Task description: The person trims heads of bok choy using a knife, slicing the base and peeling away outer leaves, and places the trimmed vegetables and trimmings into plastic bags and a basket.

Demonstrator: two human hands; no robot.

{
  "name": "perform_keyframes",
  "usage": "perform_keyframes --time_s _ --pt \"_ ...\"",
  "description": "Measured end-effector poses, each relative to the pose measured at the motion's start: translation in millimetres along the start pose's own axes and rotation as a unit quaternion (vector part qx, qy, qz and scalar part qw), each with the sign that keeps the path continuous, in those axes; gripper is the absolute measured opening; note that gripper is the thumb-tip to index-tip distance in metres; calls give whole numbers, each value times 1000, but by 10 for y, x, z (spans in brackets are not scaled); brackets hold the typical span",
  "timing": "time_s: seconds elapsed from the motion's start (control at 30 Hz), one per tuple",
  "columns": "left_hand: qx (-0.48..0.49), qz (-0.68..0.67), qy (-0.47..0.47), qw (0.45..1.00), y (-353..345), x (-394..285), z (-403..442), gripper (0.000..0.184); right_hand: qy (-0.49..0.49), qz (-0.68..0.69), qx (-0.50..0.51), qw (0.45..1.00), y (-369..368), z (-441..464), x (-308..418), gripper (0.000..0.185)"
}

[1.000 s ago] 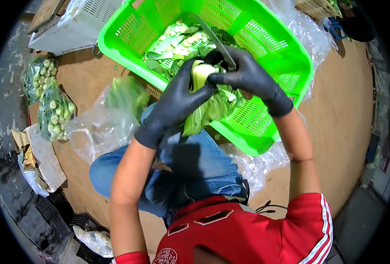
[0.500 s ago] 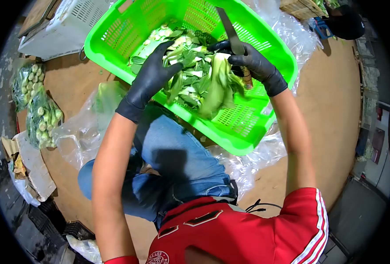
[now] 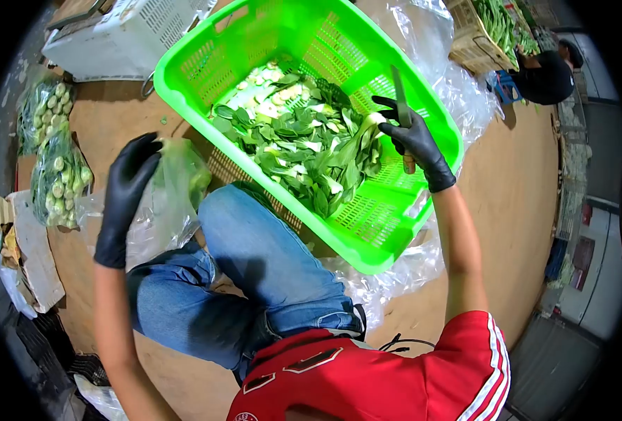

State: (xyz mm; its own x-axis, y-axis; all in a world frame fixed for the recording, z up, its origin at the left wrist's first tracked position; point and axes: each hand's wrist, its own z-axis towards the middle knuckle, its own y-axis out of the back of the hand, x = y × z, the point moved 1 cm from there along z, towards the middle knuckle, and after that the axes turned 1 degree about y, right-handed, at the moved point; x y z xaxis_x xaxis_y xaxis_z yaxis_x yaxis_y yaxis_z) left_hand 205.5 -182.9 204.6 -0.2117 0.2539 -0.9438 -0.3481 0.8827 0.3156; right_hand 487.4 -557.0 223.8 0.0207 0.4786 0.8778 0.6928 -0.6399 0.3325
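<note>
My right hand point(image 3: 412, 137), in a black glove, is over the right side of a green perforated basket point(image 3: 297, 203). It grips a knife point(image 3: 399, 88), blade pointing up and away, handle showing below the palm. Between its thumb and fingers is the pale base of a bok choy point(image 3: 358, 149), its leaves hanging onto the pile. Cut bok choy leaves and stems point(image 3: 293, 147) lie heaped in the basket. My left hand point(image 3: 132, 182), also gloved, is out left of the basket, beside a clear plastic bag point(image 3: 177, 179) with something green inside. Its thumb and fingers are apart, with nothing visible between them.
Bagged bok choy point(image 3: 62, 179) lies on the floor at left, near a white crate point(image 3: 118, 45). Clear plastic sheeting point(image 3: 458, 98) spreads under and beyond the basket. At upper right stand a crate of greens point(image 3: 483, 35) and another person point(image 3: 546, 77) in dark clothing.
My left hand has left the basket and moved left to beside the plastic bag. My right hand stays over the basket with knife and bok choy, shifted slightly right. The view has shifted.
</note>
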Motion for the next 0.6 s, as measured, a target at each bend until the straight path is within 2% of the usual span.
perform_keyframes --time_s 0.07,0.13,0.17,0.2,0.27,0.37,0.53,0.6 --pt "-43 10 63 997 423 117 -333 35 38 45 -14 998 7 83 0 45" --pt "-71 -9 116 991 585 236 -540 34 3 -31 -10 999 -33 101 26 46" --pt "-70 -18 126 989 636 300 -622 35 2 -24 -19 1000 1 130 57 47" --pt "-77 -33 126 988 651 370 -693 35 16 21 -35 999 35 147 100 47" --pt "-88 -60 124 986 670 459 -785 35 25 2 -56 998 33 174 140 47" --pt "-94 -71 132 984 643 516 -817 35 59 129 -74 987 120 172 189 48" --pt "-65 -60 136 987 611 526 -790 35 59 101 -76 990 189 145 296 50" --pt "-64 -72 139 986 611 527 -788 35 51 96 -44 993 98 123 351 50"
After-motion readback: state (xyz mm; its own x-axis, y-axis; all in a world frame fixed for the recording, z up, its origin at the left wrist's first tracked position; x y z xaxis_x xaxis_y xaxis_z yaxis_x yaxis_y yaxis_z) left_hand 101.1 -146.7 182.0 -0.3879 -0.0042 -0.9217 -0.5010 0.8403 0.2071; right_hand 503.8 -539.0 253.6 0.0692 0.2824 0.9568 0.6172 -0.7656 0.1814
